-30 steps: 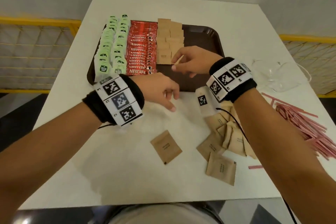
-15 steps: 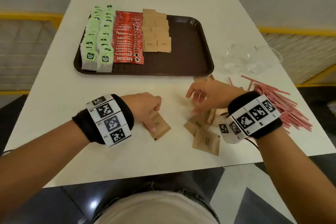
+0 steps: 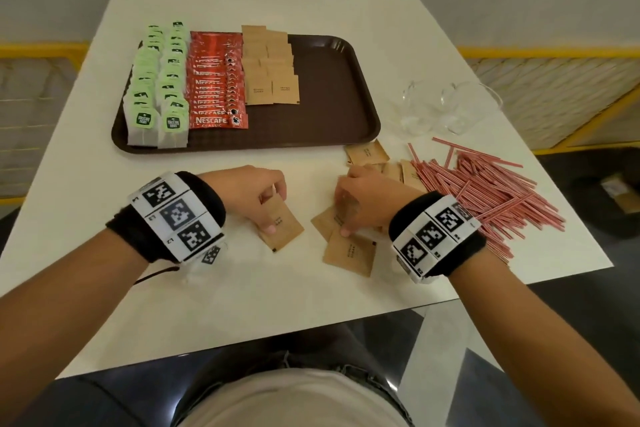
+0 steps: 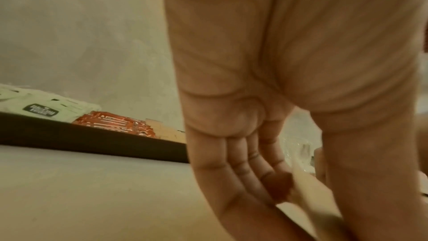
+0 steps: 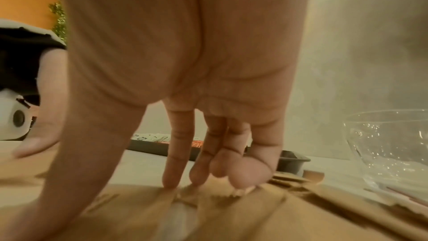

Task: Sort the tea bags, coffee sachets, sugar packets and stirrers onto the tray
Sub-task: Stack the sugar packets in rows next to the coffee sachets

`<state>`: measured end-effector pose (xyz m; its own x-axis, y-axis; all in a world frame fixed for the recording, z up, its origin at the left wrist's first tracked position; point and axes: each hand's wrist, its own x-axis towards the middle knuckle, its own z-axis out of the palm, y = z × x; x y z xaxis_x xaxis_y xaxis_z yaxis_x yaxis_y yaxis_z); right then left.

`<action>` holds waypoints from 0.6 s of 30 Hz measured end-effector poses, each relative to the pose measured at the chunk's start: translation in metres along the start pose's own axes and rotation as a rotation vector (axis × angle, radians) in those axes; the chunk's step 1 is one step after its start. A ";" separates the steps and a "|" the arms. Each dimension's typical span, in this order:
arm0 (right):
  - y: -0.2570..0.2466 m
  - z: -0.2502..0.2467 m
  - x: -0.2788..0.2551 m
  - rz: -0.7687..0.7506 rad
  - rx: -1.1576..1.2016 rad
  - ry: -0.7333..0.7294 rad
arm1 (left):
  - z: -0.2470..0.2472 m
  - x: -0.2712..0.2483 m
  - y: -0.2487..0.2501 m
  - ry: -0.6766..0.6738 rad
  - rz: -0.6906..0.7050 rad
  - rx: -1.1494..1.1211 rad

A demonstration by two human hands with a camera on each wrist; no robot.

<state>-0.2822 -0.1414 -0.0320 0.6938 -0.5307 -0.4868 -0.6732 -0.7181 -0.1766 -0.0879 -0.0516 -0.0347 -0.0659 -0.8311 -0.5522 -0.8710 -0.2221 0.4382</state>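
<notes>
Your left hand point(image 3: 251, 196) has a flat brown paper sugar packet point(image 3: 281, 225) on the white table point(image 3: 242, 288). Your thumb sits on top of it and your fingers curl over its far edge, so you pinch it. In the left wrist view the fingers point(image 4: 234, 168) lie close together against the thin paper.

Just to the 3 o'clock side, your right hand point(image 3: 367, 199) rests on a loose pile of sugar packets point(image 3: 349, 251). These are square, flat and a bit crinkly. In the right wrist view the fingertips point(image 5: 171, 180) press down on the paper, spread a little apart, and the thumb reaches out to the side.

At 3 o'clock from that pile is a big heap of thin red and white striped stirrers point(image 3: 485, 191), long like straws.

At 12 o'clock from your hands is the dark brown plastic tray point(image 3: 332, 104) with round corners. On its left part are two rows of green tea bags point(image 3: 157, 80), soft and white with green tags. Next to them is a row of shiny red coffee sachets point(image 3: 216, 87). Then come two rows of brown sugar packets on the tray point(image 3: 270, 73).

At 2 o'clock, beside the tray, are clear glass bowls point(image 3: 446, 107), round and see-through.
</notes>
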 end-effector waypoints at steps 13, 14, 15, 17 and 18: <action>0.008 -0.011 0.018 -0.072 0.291 0.001 | -0.051 -0.005 -0.014 0.181 0.069 -0.422; 0.011 -0.015 0.020 -0.092 0.366 0.023 | -0.056 -0.004 -0.017 0.221 0.059 -0.446; 0.014 -0.021 0.022 -0.108 0.429 0.043 | -0.063 -0.003 -0.020 0.264 0.042 -0.460; 0.018 -0.035 0.030 -0.142 0.535 0.067 | -0.077 0.005 -0.026 0.336 -0.001 -0.478; 0.019 -0.043 0.035 -0.166 0.588 0.067 | -0.083 0.010 -0.029 0.362 -0.023 -0.488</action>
<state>-0.2600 -0.1934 -0.0155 0.8031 -0.4742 -0.3607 -0.5699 -0.4348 -0.6972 -0.0231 -0.0961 0.0057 0.1947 -0.9250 -0.3264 -0.5410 -0.3788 0.7509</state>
